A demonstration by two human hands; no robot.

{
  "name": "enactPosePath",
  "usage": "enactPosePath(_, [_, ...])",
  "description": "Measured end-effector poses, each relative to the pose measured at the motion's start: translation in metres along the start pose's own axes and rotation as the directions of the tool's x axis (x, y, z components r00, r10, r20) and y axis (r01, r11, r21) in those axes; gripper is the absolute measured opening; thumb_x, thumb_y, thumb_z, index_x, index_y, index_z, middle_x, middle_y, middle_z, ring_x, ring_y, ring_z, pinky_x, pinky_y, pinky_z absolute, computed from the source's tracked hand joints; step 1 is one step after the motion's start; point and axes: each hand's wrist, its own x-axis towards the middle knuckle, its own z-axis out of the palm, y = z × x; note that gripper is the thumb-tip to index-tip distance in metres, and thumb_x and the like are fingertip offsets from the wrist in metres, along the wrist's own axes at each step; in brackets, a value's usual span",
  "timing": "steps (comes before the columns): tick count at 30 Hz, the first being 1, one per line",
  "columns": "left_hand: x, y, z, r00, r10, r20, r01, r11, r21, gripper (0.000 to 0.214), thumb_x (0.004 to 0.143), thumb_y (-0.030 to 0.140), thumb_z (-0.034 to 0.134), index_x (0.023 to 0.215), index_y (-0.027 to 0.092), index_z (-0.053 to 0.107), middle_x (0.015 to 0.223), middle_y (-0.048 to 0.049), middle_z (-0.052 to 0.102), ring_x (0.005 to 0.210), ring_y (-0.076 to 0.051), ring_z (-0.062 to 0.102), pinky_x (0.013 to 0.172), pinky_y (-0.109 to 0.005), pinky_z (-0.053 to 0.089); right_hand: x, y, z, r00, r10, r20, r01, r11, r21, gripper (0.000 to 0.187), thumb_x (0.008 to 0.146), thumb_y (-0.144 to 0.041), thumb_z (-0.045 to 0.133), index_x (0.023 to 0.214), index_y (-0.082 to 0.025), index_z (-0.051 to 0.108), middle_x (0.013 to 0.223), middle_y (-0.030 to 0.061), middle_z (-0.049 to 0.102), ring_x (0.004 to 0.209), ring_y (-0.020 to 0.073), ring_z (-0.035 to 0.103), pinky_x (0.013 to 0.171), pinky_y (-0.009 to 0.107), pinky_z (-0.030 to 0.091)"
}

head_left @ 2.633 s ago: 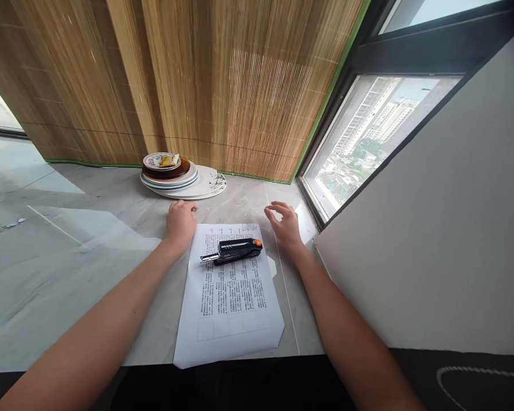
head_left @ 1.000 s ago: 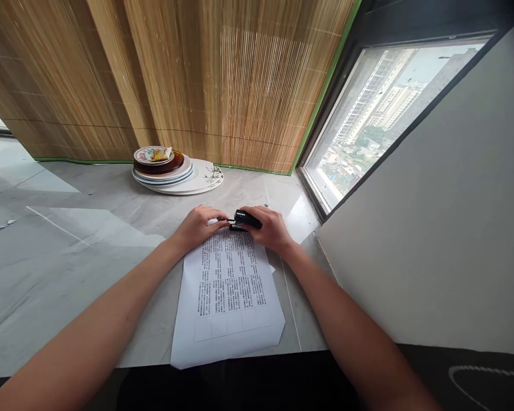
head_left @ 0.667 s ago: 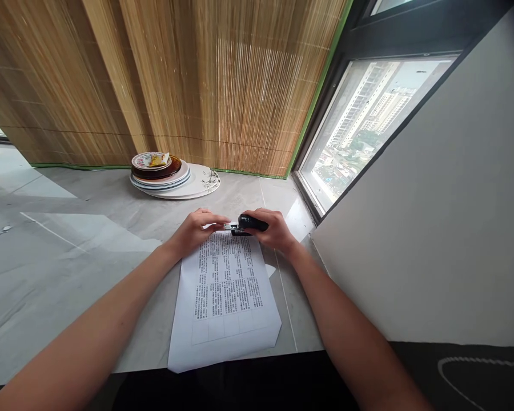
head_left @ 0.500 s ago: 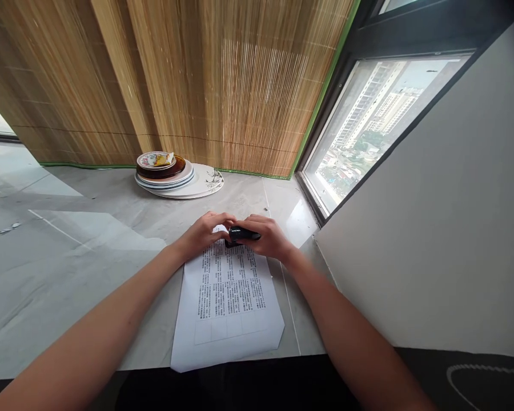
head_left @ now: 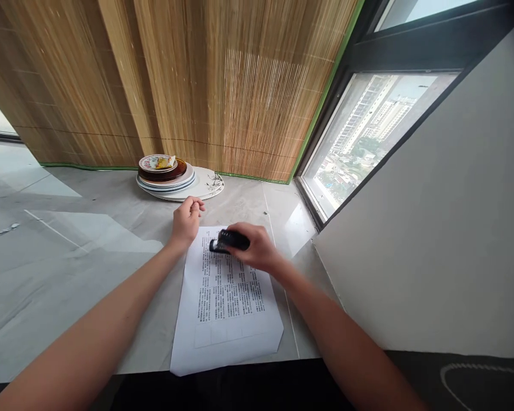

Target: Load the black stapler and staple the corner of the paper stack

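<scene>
A black stapler (head_left: 233, 241) sits in my right hand (head_left: 257, 245), whose fingers are wrapped round its body. Its front end points left, with the jaws somewhat apart and a metal glint near the tip. Beneath it lies a sheet of white paper (head_left: 227, 337) printed with dark text; whether more sheets lie below, I cannot tell. My left hand (head_left: 186, 220) is closed beside the paper's far left corner, apart from the stapler. Its fingers are curled in, and anything inside them is hidden.
A stack of plates (head_left: 165, 177) with a small yellow packet (head_left: 166, 163) on top stands at the back of the grey tiled surface (head_left: 89, 274). Behind it hangs a bamboo blind (head_left: 175, 85). At right are a window (head_left: 355, 137) and a white wall (head_left: 432, 228).
My left hand has left the stapler and moved left, its fingers curling in. My right hand has brought the stapler slightly left and nearer to me, over the paper.
</scene>
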Motion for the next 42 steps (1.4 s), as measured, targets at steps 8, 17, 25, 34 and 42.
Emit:
enactPosePath(8, [0.005, -0.014, 0.000, 0.994, -0.105, -0.031, 0.102, 0.991, -0.092, 0.021, 0.094, 0.030, 0.047, 0.084, 0.019, 0.062, 0.078, -0.0019, 0.060, 0.064, -0.014, 0.055, 0.059, -0.026, 0.041, -0.007, 0.029, -0.044, 0.926, 0.184, 0.328, -0.210, 0.977, 0.046, 0.033, 0.092, -0.050, 0.067, 0.108, -0.021, 0.070, 0.101, 0.0043, 0.071, 0.092, 0.0210, 0.066, 0.080, 0.032, 0.052])
enactPosePath(17, [0.019, -0.009, -0.021, 0.923, -0.294, 0.248, 0.375, 0.547, -0.748, 0.013, 0.082, 0.028, 0.063, 0.085, 0.019, 0.055, 0.061, 0.0098, 0.024, 0.044, -0.006, 0.019, 0.043, -0.019, 0.018, 0.010, 0.066, 0.002, 0.877, 0.463, 0.132, -0.295, 0.734, -0.612, 0.067, 0.104, -0.052, 0.048, 0.156, -0.011, 0.042, 0.168, 0.0216, 0.026, 0.159, 0.0386, 0.017, 0.127, 0.059, 0.017])
enactPosePath(25, [0.022, 0.001, -0.077, 0.912, -0.052, 0.407, 0.407, 0.241, -0.881, 0.027, 0.081, 0.029, 0.061, 0.069, 0.022, 0.039, 0.055, 0.0092, 0.016, 0.042, -0.007, 0.010, 0.041, -0.023, 0.022, 0.071, 0.009, 0.110, 0.906, 0.236, 0.351, -0.003, 0.833, -0.554, 0.061, 0.108, -0.052, 0.037, 0.161, -0.021, 0.033, 0.173, 0.0131, 0.015, 0.160, 0.0309, 0.017, 0.123, 0.072, 0.014])
enactPosePath(34, [0.016, -0.004, -0.070, 0.878, -0.012, 0.479, 0.462, 0.285, -0.840, 0.034, 0.072, 0.032, 0.061, 0.060, 0.022, 0.031, 0.051, 0.0095, 0.011, 0.040, -0.006, 0.008, 0.042, -0.023, 0.019, 0.048, 0.016, 0.065, 0.888, 0.194, 0.417, 0.101, 0.802, -0.588, 0.051, 0.111, -0.048, 0.031, 0.161, -0.038, 0.034, 0.174, 0.0044, 0.012, 0.161, 0.0311, 0.009, 0.121, 0.075, 0.010])
enactPosePath(42, [0.003, 0.006, -0.019, 0.815, 0.129, 0.564, 0.152, 0.893, -0.424, 0.022, 0.090, 0.035, 0.055, 0.075, 0.019, 0.059, 0.057, 0.0035, 0.043, 0.053, -0.012, 0.039, 0.054, -0.025, 0.033, 0.013, 0.045, 0.016, 0.911, 0.330, 0.248, -0.081, 0.733, -0.675, 0.050, 0.109, -0.036, 0.040, 0.158, -0.032, 0.041, 0.171, 0.0078, 0.024, 0.160, 0.0319, 0.017, 0.120, 0.076, 0.015])
